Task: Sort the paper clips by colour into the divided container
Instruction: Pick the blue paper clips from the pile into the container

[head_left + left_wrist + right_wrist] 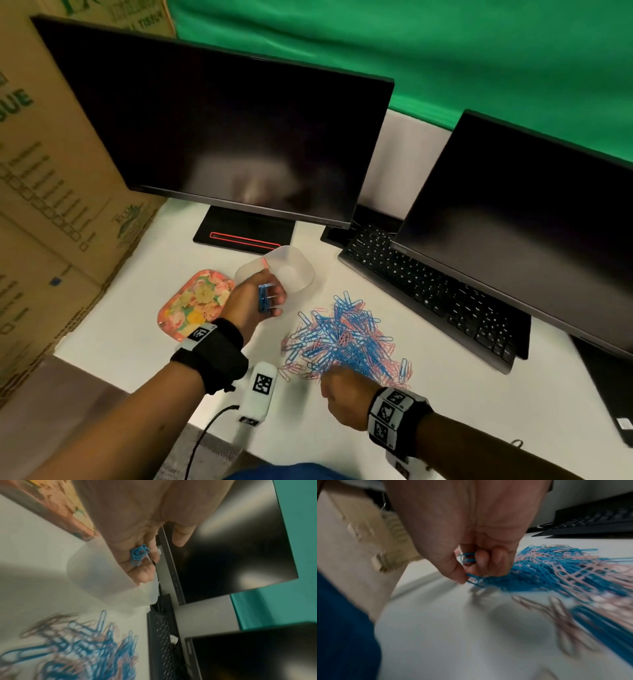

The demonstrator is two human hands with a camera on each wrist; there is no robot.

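Nearest us, our right hand (pixel 344 397) pinches blue clips (pixel 471 568) from the mixed pile (pixel 342 339) on the worktop (pixel 462 404), while our left hand (pixel 255 298) curls round a blue bunch (pixel 263 297) beside the clear container (pixel 291 270), apparently for dropping in.

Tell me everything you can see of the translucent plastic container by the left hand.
The translucent white plastic container is a shallow tub with rounded corners and a frosted, milky look. It sits upright on the white desk, in front of the monitor stand, right of the floral tray and beyond the pile of blue and pink paper clips. The left hand, holding a bunch of blue clips, hovers over its near edge; contact is unclear. One thin pink streak shows inside; dividers cannot be made out.
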